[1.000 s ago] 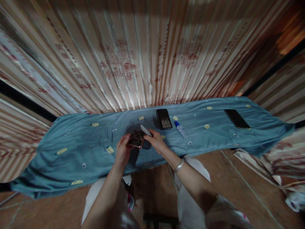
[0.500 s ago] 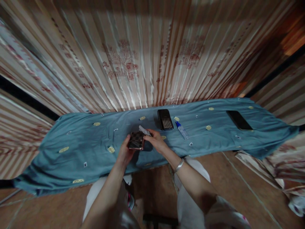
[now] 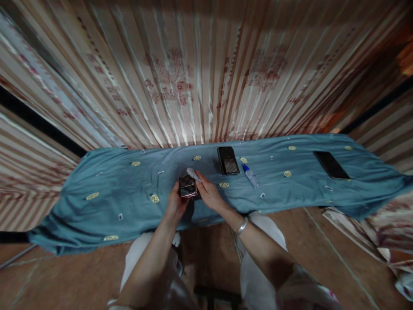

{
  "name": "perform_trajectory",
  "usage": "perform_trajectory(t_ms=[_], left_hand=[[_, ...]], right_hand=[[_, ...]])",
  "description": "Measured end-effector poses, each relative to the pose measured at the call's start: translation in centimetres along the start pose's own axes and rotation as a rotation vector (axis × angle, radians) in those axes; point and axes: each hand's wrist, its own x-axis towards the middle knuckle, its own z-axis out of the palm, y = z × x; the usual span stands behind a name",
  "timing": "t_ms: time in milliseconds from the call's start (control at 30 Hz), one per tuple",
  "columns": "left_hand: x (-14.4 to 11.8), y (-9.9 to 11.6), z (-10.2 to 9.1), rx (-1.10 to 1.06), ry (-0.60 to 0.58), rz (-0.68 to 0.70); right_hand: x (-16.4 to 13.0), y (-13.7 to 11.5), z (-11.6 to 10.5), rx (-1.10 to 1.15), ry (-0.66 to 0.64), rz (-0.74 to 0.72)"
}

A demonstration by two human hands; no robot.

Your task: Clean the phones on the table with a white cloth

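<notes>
My left hand (image 3: 177,203) grips a small flip phone (image 3: 187,187) by its left side. The phone has a dark checkered back and a shiny pinkish edge, and it is held just above the blue cloth. In my right hand (image 3: 208,191) a crumpled pale grey wiping cloth (image 3: 192,173) is pinched between the fingers. The wiping cloth lies against the phone's upper right corner; some of my right fingers are hidden. Right of my hands are a dark phone-like device (image 3: 228,160) and a clear bottle with a blue tip (image 3: 251,176).
A blue patterned cloth (image 3: 129,193) covers the long, narrow table. Toward its right end lies a flat black phone (image 3: 331,165). Behind the table hangs a striped curtain (image 3: 174,116), with dark poles on both sides. My knees are under the front edge.
The wiping cloth and right hand have shifted slightly on the phone's upper right corner. The phone is tilted a little differently in my left hand. The whole view has shifted slightly.
</notes>
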Motion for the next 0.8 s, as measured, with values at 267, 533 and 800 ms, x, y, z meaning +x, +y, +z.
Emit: perform_trajectory(t_ms=[267, 533, 800], left_hand=[[0.3, 0.5, -0.2, 0.000, 0.017, 0.036], [1.9, 1.4, -0.8, 0.013, 0.113, 0.088], [1.2, 0.6, -0.1, 0.057, 0.040, 0.083]], right_hand=[[-0.8, 0.0, 0.5, 0.015, -0.052, -0.042], [-2.7, -1.5, 0.7, 0.065, -0.103, -0.112], [-2.7, -1.1, 0.1, 0.052, -0.077, -0.039]])
